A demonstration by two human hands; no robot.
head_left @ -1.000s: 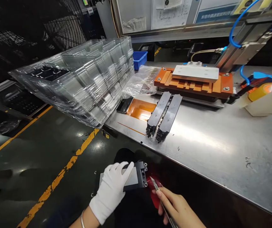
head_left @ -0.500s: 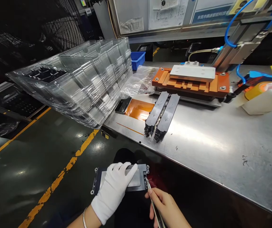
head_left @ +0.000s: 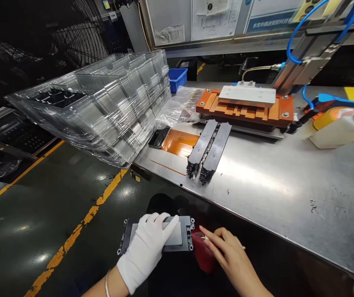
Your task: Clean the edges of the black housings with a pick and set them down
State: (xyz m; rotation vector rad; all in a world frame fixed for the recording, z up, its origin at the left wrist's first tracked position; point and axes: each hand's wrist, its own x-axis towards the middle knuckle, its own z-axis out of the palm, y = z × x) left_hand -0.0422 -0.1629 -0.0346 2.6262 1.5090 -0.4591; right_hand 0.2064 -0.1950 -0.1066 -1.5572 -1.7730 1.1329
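Note:
My left hand (head_left: 148, 243), in a white glove, is closed over a flat dark rectangular plastic part (head_left: 187, 231) with a light grey panel and small ring-shaped corner lugs. Its fingers and thumb wrap over the panel, hiding part of it. Just to the right, my bare right hand (head_left: 231, 253) pinches a slim pointed metal knife (head_left: 204, 237) between thumb and fingers. The knife's tip is apart from the part's right end, and its handle is mostly hidden by the hand. Below the hands is a dark lap, with something red (head_left: 203, 258) under the right hand.
Two long dark plastic parts (head_left: 215, 150) lie on the metal bench (head_left: 266, 181), beside an orange sheet (head_left: 180, 143) and a phone (head_left: 159, 138). Stacked clear trays (head_left: 127, 111) overhang the left end. Behind stand an orange fixture (head_left: 243, 108), a blue bin (head_left: 177, 79) and a bottle (head_left: 339, 131).
My right hand has drawn the knife away from the part's right end, to the right and slightly up, turning it flatter. The left hand and the part have barely moved.

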